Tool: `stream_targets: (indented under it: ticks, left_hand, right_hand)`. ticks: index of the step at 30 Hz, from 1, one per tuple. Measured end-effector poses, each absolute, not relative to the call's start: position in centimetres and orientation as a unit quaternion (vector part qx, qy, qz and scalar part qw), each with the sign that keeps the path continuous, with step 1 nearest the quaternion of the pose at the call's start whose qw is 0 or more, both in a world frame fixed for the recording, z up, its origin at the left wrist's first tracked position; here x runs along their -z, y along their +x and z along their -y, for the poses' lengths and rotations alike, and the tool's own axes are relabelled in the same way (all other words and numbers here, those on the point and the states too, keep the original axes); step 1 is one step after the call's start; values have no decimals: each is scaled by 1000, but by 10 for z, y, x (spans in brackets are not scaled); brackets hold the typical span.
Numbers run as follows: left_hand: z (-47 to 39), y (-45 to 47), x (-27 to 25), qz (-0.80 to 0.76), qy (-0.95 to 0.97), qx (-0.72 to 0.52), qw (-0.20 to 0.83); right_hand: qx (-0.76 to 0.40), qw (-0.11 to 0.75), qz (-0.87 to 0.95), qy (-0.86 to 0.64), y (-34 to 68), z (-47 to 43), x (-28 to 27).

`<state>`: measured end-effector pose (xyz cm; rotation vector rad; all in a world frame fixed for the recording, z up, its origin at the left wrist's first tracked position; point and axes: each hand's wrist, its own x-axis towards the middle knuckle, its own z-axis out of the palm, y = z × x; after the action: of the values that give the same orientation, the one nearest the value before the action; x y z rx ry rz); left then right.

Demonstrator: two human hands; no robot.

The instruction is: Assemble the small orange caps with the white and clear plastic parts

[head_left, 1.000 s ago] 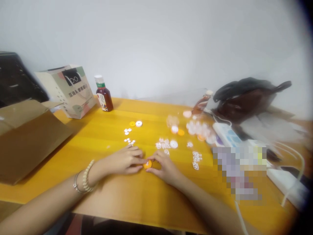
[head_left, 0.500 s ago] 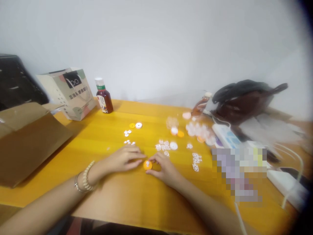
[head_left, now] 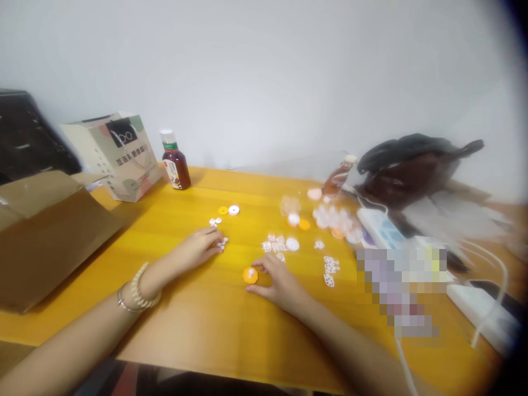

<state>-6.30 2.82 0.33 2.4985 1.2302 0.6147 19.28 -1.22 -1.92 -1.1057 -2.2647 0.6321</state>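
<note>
My left hand (head_left: 203, 243) reaches down to a small group of little white pieces (head_left: 223, 242). Its thumb and fingers are apart, with the pieces at their tips; none is clearly held. My right hand (head_left: 274, 279) rests on the table with thumb and forefinger spread around an orange disc (head_left: 249, 275), which has a small pale piece at its middle. That disc lies flat and shows whole between the fingertips; whether they touch its edge is hard to see. Just beyond my left hand sit more white pieces (head_left: 215, 221).
Behind lie a yellow disc (head_left: 223, 210) and a white disc (head_left: 234, 210). White cut-out shapes (head_left: 330, 271) and pale round discs (head_left: 330, 216) spread to the right. A bottle (head_left: 176, 168), paper bag (head_left: 119, 159), cardboard box (head_left: 53, 236) and power strip (head_left: 381, 228) flank the work area.
My left hand has moved left and away from me, from beside the orange disc to the small white pieces. My right hand stays by the disc, its fingers slightly looser around it.
</note>
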Motion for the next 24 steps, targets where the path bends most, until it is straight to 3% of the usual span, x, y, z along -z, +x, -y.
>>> stream_targets:
  ticks: [10, 20, 24]
  left_hand:
    - [-32, -61, 5, -404, 887, -199, 107]
    - [-29, -60, -4, -329, 937, -83, -86]
    - [-28, -59, 2, -330, 933, -82, -120]
  right_hand:
    - [-258, 236, 860, -372, 199, 10, 11]
    - [-260, 242, 856, -375, 198, 12, 12]
    - [-260, 245, 855, -375, 198, 11, 12]
